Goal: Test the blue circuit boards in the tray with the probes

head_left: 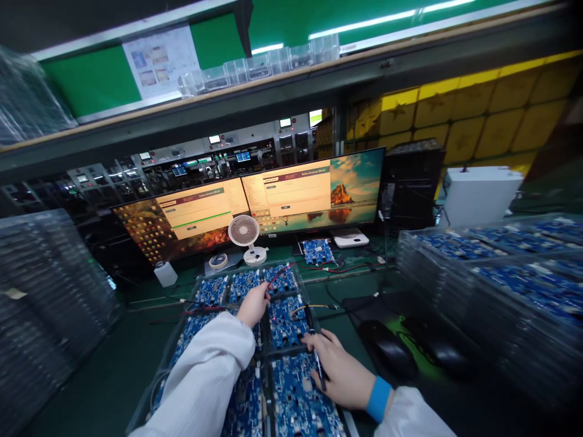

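Observation:
A clear tray [268, 400] divided into compartments holds several blue circuit boards [296, 382]. Over its upper middle, my left hand [254, 304] is closed in a pinch on a red wire [279, 275] that runs up to the right. My right hand [341, 367], with a blue wristband [379, 399], grips a dark pen-like tool [317, 358] over the tray's right side. The tool's upper end lies by a board with a yellow wire [314, 306] across it.
Behind the tray are a small fan [245, 232], a tape roll [218, 261], two monitors [300, 194] and another board [319, 251]. Two black mice [388, 349] lie at right, near stacked trays of boards [455, 276]. More stacked trays [45, 309] stand left.

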The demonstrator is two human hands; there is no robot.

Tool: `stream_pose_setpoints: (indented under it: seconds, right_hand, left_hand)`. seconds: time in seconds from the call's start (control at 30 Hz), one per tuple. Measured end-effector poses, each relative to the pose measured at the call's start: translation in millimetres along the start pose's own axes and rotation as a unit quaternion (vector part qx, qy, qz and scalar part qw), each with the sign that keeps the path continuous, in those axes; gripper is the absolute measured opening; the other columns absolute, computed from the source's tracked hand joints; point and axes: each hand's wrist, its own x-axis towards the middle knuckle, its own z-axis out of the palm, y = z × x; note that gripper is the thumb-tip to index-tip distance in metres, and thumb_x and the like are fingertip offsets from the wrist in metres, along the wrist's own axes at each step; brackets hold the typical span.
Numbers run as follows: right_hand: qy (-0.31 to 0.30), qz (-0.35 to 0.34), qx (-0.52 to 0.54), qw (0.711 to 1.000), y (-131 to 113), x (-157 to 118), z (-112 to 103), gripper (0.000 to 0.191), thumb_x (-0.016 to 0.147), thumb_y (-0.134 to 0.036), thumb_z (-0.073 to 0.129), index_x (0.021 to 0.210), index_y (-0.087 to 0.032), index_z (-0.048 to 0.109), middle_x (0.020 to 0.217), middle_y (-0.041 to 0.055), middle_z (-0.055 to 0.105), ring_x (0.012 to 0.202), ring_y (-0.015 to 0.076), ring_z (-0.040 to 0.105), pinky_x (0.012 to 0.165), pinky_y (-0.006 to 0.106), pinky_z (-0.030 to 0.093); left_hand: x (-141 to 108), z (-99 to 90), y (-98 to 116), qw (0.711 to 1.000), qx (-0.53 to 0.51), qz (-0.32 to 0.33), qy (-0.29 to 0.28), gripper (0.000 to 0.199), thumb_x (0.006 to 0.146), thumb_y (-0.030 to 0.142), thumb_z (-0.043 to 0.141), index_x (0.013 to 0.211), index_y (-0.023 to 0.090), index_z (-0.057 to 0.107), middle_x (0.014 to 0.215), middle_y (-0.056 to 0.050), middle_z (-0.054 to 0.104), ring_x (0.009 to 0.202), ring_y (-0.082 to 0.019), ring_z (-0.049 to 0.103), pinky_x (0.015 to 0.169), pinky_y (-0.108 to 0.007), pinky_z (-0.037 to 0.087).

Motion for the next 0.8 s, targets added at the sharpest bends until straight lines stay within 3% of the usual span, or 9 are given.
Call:
stream_pose_setpoints:
  seconds: [0.1, 0.23, 0.57, 0.8]
  right_hand:
    - [0.001, 0.003, -0.006, 1.0, -0.7, 0.4, 0.7, 0.043, 0.068, -0.013, 0.049, 0.108, -0.023, 0.038, 0.111, 0.0082, 0.058, 0.113, 0.0225, 0.054, 0.113, 0.058, 0.018]
    - [0.001, 0.004, -0.014, 1.0, -2.5, 1.0, 0.5, 0.041, 0.069, -0.012, 0.049, 0.107, -0.022, 0.039, 0.11, 0.0085, 0.057, 0.111, 0.022, 0.054, 0.113, 0.059, 0.017]
    - [0.019, -0.014, -0.019, 1.0, 1.0, 1.1, 4.1, 0.042, 0.068, -0.013, 0.05, 0.108, -0.022, 0.04, 0.108, 0.0076, 0.06, 0.108, 0.0221, 0.057, 0.112, 0.06, 0.02]
    - [0.092, -0.053, -0.024, 0.994, 7.5, 0.0, 3.5, 0.03, 0.076, -0.016, 0.049, 0.104, -0.022, 0.043, 0.107, 0.0089, 0.062, 0.109, 0.0233, 0.057, 0.107, 0.056, 0.034]
  left_hand:
    - [-2.3, 0.8, 1.5, 1.0, 0.013, 0.001, 0.015, 0.051, 0.074, 0.0, 0.049, 0.12, 0.02, 0.051, 0.09, -0.002, 0.063, 0.08, -0.014, 0.06, 0.076, -0.023, 0.044]
    - [-4.2, 4.3, 2.3, 0.999, 0.035, 0.004, 0.035, 0.077, 0.074, 0.0, 0.048, 0.143, 0.026, 0.027, 0.099, -0.003, 0.061, 0.082, -0.015, 0.058, 0.078, -0.024, 0.043]
    - [-4.4, 13.7, -0.8, 0.993, 0.116, 0.009, 0.03, 0.086, 0.076, 0.0, 0.043, 0.149, 0.028, 0.009, 0.096, -0.003, 0.06, 0.082, -0.016, 0.057, 0.078, -0.025, 0.042]
    - [-5.2, 5.5, 11.7, 0.992, 0.115, 0.002, 0.05, 0.084, 0.079, -0.002, 0.038, 0.15, 0.029, 0.006, 0.112, -0.009, 0.052, 0.089, -0.016, 0.058, 0.083, -0.026, 0.044]
